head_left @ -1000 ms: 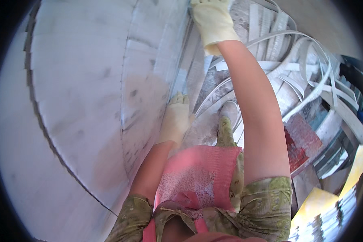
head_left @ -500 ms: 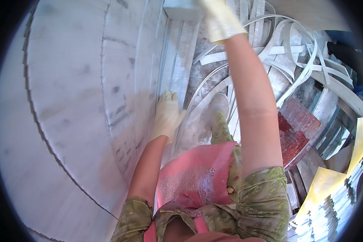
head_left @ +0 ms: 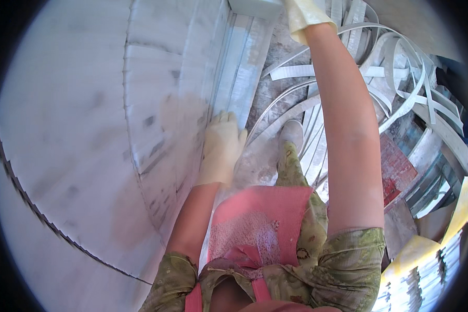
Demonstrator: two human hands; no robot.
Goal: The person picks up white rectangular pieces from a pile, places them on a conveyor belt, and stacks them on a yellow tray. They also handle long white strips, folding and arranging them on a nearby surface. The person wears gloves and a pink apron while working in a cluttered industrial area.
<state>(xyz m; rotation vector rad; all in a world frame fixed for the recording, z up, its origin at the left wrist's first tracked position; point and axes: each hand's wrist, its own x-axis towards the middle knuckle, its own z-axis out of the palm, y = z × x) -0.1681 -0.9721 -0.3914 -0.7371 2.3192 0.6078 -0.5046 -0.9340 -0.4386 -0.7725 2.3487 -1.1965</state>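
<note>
My left hand (head_left: 221,151) has fingers extended, thumb apart, gripping nothing I can see; pale strips (head_left: 239,67) lie just ahead of those fingers, a broad pale surface (head_left: 73,140) to their left. My right hand (head_left: 303,18) is cropped, its grip untellable.
</note>
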